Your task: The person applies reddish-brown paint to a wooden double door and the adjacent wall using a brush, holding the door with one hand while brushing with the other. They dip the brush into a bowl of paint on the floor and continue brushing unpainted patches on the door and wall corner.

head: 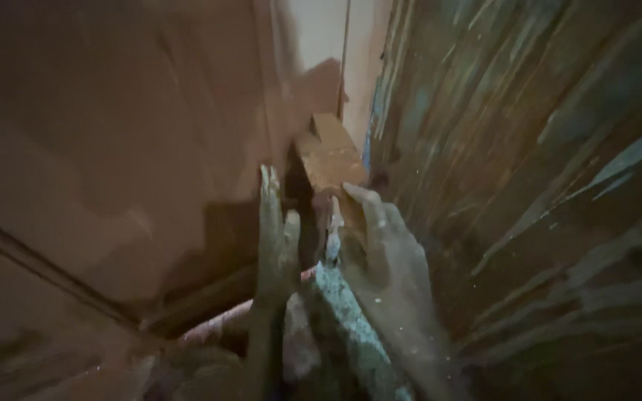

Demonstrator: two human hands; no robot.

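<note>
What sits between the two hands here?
In the head view, a grey, rough slab-like piece rises between the left hand and right hand; blur hides more.

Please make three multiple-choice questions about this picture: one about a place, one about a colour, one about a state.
1. Where is the brown block?
A. between the plain wall and the streaked wall
B. on the floor behind the person
C. under a pipe

2. What colour are the streaks on the right wall?
A. bright yellow
B. blue-green
C. pink

3. How is the left hand?
A. clenched in a fist
B. flat, fingers straight
C. out of view

Answers:
1 A, it sits in the narrow gap between the left wall and the right one.
2 B, teal smears show.
3 B, its fingers point up, beside the right hand touching the block.
</note>
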